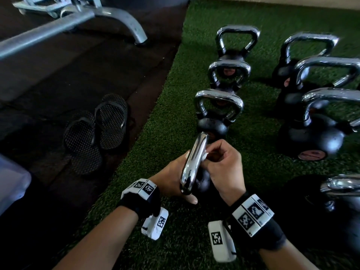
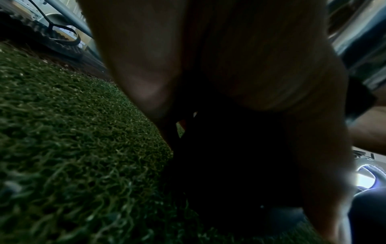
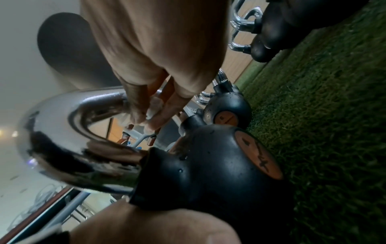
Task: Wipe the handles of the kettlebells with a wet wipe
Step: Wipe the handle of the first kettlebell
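A small black kettlebell (image 1: 202, 182) is tipped over the green turf, its chrome handle (image 1: 192, 162) pointing up and away from me. My left hand (image 1: 173, 176) grips it from the left, thumb under the handle's near bend. Reaching through the loop, my right hand (image 1: 222, 162) pinches a white wet wipe (image 1: 204, 155) against the handle's inner side. In the right wrist view, the fingertips (image 3: 154, 118) press the wipe (image 3: 153, 105) on the chrome handle (image 3: 62, 128), above the black body (image 3: 208, 168). The left wrist view is mostly dark palm (image 2: 229, 66).
Three chrome-handled kettlebells (image 1: 218, 112) stand in a row beyond, and several bigger ones (image 1: 311, 137) stand to the right. A pair of black sandals (image 1: 97, 129) lies on the dark mat, left. A grey metal bench frame (image 1: 78, 20) is far left, a plastic box (image 1: 11, 188) near left.
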